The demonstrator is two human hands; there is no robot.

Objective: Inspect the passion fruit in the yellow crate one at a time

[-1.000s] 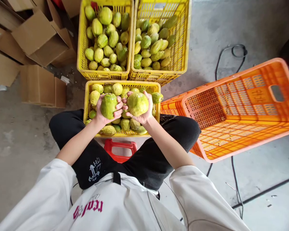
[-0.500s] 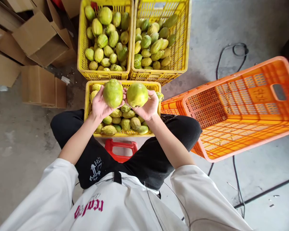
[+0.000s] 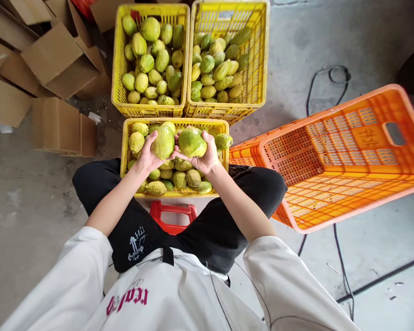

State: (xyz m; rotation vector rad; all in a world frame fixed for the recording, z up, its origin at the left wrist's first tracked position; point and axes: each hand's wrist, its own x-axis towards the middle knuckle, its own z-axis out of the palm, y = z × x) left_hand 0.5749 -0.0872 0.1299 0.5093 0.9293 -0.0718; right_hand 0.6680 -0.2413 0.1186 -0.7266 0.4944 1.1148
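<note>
My left hand (image 3: 147,155) is closed round a large yellow-green citron (image 3: 163,141), its thumb along the near side. A second large citron (image 3: 192,141), greener on its top face, sits in my right hand (image 3: 209,157), with the fingers under it and the thumb at its side. The two fruits are side by side, a narrow gap apart, and my fingertips meet below them. Both are held above a yellow crate (image 3: 175,195) of smaller, bumpy citrons (image 3: 180,179). My hands hide part of that pile. Another citron (image 3: 223,141) lies at the crate's right rim.
Two more yellow crates (image 3: 148,109) (image 3: 224,108) of citrons stand just beyond. An orange crate (image 3: 345,177) lies tilted at right. Cardboard boxes (image 3: 55,59) are heaped at left. Black cable (image 3: 343,271) runs over the floor. A red stool (image 3: 173,228) shows between my knees.
Both citrons have been turned in my hands, the right one now showing a greener side. They have come slightly lower in view, and my thumbs have shifted onto their sides.
</note>
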